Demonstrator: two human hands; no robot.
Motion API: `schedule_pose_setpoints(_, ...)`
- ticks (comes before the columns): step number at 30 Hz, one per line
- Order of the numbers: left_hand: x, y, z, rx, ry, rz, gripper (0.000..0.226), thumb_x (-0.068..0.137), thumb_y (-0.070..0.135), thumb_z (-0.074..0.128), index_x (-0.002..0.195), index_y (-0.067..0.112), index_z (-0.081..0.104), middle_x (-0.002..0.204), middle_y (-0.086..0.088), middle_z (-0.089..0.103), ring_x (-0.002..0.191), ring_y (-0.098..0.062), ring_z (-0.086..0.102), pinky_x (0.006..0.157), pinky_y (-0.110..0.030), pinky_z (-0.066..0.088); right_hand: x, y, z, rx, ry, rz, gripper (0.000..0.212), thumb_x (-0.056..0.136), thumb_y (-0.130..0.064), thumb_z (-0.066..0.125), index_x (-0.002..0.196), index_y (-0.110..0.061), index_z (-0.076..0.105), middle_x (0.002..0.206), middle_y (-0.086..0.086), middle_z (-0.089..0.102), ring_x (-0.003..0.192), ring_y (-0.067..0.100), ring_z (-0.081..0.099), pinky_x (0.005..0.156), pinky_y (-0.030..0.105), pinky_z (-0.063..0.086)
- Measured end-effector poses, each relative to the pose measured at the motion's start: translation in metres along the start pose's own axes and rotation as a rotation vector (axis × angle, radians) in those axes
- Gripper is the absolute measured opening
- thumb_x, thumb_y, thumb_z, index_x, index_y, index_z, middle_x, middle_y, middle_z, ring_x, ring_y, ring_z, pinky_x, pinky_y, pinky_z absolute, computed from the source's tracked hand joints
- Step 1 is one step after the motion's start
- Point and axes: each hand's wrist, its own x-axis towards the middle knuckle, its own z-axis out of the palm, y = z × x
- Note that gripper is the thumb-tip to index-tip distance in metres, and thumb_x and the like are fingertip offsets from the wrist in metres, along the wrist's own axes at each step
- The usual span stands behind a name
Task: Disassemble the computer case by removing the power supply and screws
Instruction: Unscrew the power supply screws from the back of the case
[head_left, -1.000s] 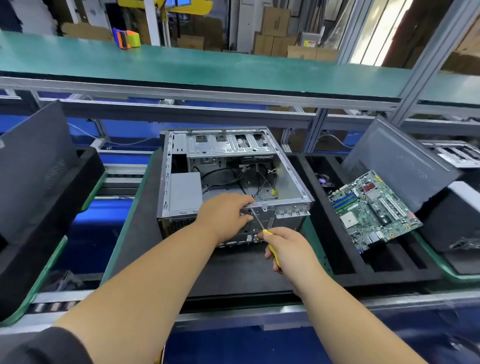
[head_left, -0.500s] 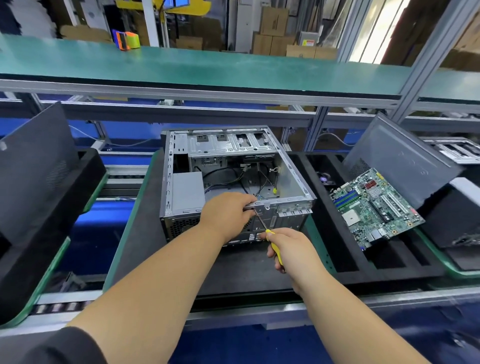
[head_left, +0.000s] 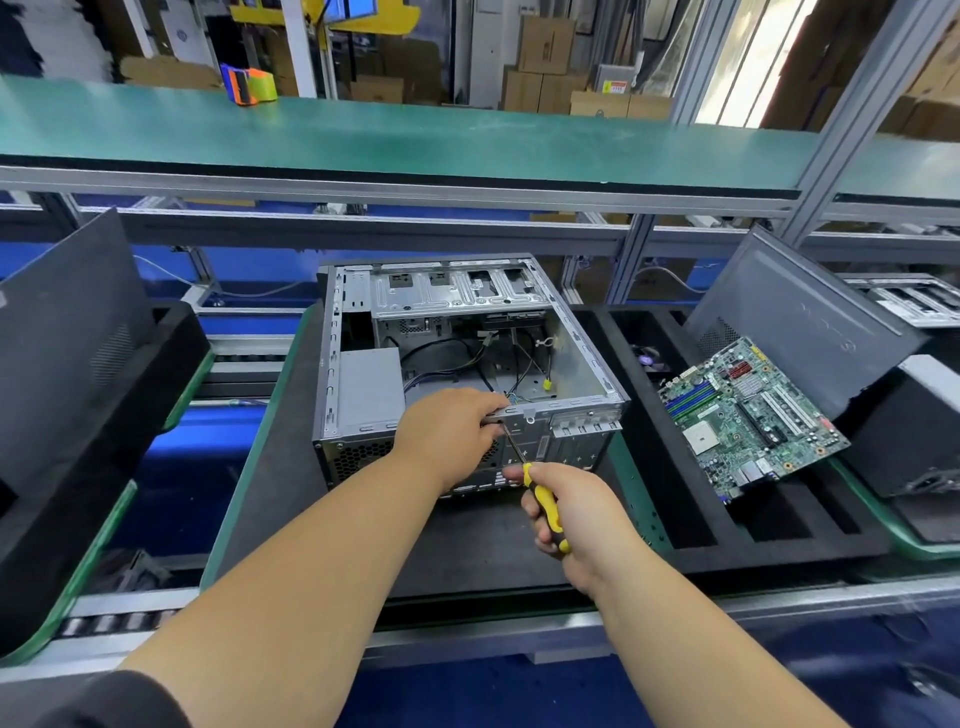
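An open grey metal computer case (head_left: 582, 358) lies on its side on a black foam pad (head_left: 467, 540), rear panel toward me. The grey power supply (head_left: 370, 387) sits inside at the near left, black cables running from it. My left hand (head_left: 449, 434) grips the top edge of the rear panel. My right hand (head_left: 574, 512) holds a yellow-and-black screwdriver (head_left: 543, 501), whose thin shaft slants up-left to the rear panel just under my left fingers. The screw at the tip is hidden.
A green motherboard (head_left: 748, 415) leans in the black foam tray (head_left: 810, 535) at right, beside a dark side panel (head_left: 810, 322). Another dark panel (head_left: 57, 332) stands on foam at left. A green shelf (head_left: 415, 140) overhangs the far side.
My right hand with the screwdriver has shifted slightly down and toward me; more yellow handle shows. My left hand stays on the rear panel edge.
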Motion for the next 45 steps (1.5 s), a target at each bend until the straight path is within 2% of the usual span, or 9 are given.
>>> schedule_pose_setpoints(13,0.001,0.001,0.000,-0.003,-0.031,-0.030,0.034,0.093,0.038,0.058,0.126,0.042,0.058,0.111,0.013,0.065,0.109,-0.015,0.056,0.079,-0.031,0.049,0.014,0.014,0.003,-0.469,0.154,-0.323,0.019,0.091,-0.027,0.050,0.089,-0.019,0.068,0.061,0.000,0.055,0.054,0.017,0.046,0.057,0.032,0.039)
schedule_pose_setpoints(15,0.001,0.001,-0.001,-0.001,-0.032,-0.034,0.035,0.093,0.038,0.058,0.127,0.042,0.058,0.113,0.013,0.065,0.111,-0.015,0.055,0.081,-0.030,0.049,0.015,0.014,0.003,-0.265,0.135,-0.176,0.019,0.092,-0.026,0.055,0.093,-0.021,0.073,0.059,-0.001,0.053,0.045,0.014,0.039,0.048,0.025,0.033)
schedule_pose_setpoints(19,0.001,0.002,-0.002,-0.002,-0.031,-0.039,0.033,0.093,0.038,0.058,0.126,0.042,0.059,0.114,0.013,0.065,0.111,-0.016,0.056,0.081,-0.032,0.050,0.012,0.008,-0.001,0.322,-0.172,0.294,0.031,0.092,-0.033,0.058,0.096,-0.006,0.070,0.058,0.001,0.048,0.044,0.012,0.030,0.041,0.021,0.025)
schedule_pose_setpoints(23,0.001,0.002,-0.002,-0.001,-0.028,-0.037,0.032,0.091,0.037,0.060,0.124,0.042,0.060,0.113,0.012,0.066,0.110,-0.016,0.056,0.081,-0.033,0.050,0.008,0.005,0.002,0.430,-0.266,0.329,0.033,0.099,-0.037,0.051,0.079,-0.012,0.055,0.055,-0.001,0.040,0.044,0.011,0.038,0.038,0.018,0.033)
schedule_pose_setpoints(26,0.002,0.001,-0.001,-0.003,-0.018,-0.043,0.031,0.090,0.037,0.061,0.120,0.042,0.062,0.113,0.011,0.066,0.110,-0.017,0.057,0.082,-0.034,0.051,0.007,-0.001,0.005,0.506,-0.274,0.332,0.031,0.101,-0.033,0.048,0.078,-0.013,0.052,0.052,-0.004,0.029,0.037,0.008,0.028,0.033,0.016,0.022)
schedule_pose_setpoints(30,0.002,0.001,0.000,-0.006,-0.015,-0.040,0.028,0.089,0.038,0.061,0.117,0.042,0.062,0.108,0.010,0.067,0.106,-0.017,0.058,0.078,-0.034,0.051,0.006,-0.003,0.007,0.308,-0.196,0.253,0.029,0.102,-0.032,0.048,0.080,-0.014,0.052,0.050,-0.005,0.028,0.037,0.007,0.025,0.034,0.017,0.020)
schedule_pose_setpoints(37,0.001,0.000,0.001,-0.009,-0.012,-0.026,0.033,0.091,0.038,0.060,0.124,0.042,0.060,0.112,0.012,0.066,0.108,-0.016,0.057,0.077,-0.029,0.045,0.014,0.005,0.015,-0.723,0.117,-0.201,0.030,0.102,-0.029,0.043,0.074,-0.021,0.038,0.067,-0.003,0.044,0.055,0.012,0.038,0.048,0.026,0.027)
schedule_pose_setpoints(39,0.002,0.000,0.000,-0.011,-0.017,-0.029,0.033,0.092,0.039,0.060,0.125,0.042,0.060,0.114,0.012,0.066,0.110,-0.016,0.056,0.078,-0.029,0.045,0.015,0.005,0.014,-0.800,0.159,-0.241,0.032,0.102,-0.030,0.044,0.073,-0.019,0.037,0.069,-0.002,0.046,0.057,0.012,0.040,0.049,0.028,0.027)
schedule_pose_setpoints(45,0.003,0.000,-0.002,-0.026,-0.025,-0.050,0.031,0.091,0.040,0.060,0.122,0.045,0.060,0.113,0.014,0.065,0.110,-0.014,0.056,0.077,-0.028,0.045,0.006,0.005,0.004,0.258,-0.147,0.199,0.031,0.098,-0.029,0.049,0.097,-0.001,0.062,0.057,0.004,0.042,0.044,0.013,0.039,0.040,0.021,0.032)
